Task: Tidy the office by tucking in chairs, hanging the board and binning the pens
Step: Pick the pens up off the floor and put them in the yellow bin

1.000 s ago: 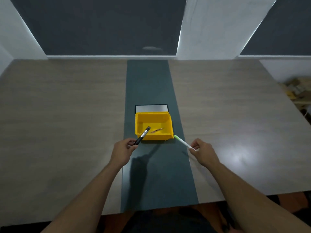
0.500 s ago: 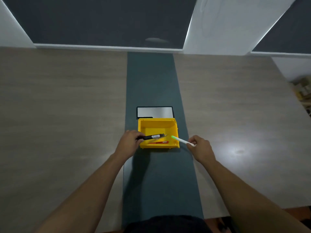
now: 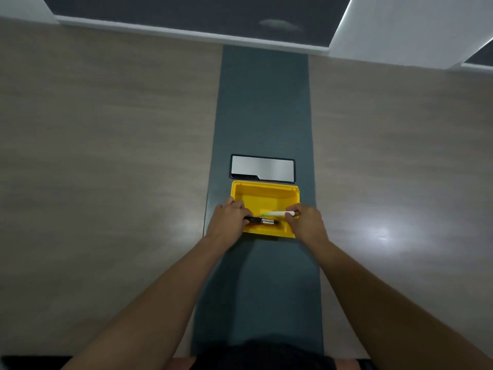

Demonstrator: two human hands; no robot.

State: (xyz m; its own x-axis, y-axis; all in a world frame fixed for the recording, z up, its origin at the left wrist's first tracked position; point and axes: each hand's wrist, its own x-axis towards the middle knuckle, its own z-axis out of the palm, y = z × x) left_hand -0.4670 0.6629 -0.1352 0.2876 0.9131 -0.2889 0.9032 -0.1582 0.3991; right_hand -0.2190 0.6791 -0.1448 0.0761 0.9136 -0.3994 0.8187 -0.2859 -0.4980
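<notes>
A yellow bin [image 3: 264,194] stands on the dark strip down the middle of the table. My left hand [image 3: 229,220] grips a black pen [image 3: 262,221] by its left end, and the pen lies low inside the bin. My right hand [image 3: 305,222] holds a white pen with a green tip [image 3: 276,213] over the bin, just above the black pen. A red pen lies on the bin floor, mostly hidden under the black one.
A silver cable hatch [image 3: 262,169] with a black frame sits in the strip right behind the bin. The wide wooden table [image 3: 106,156] stretches to both sides. Dark window panels and white wall columns [image 3: 410,25] rise beyond the far edge.
Both hands moved inward over the bin. The black pen dropped lower into it, and the white pen swung from beside the bin to over its inside.
</notes>
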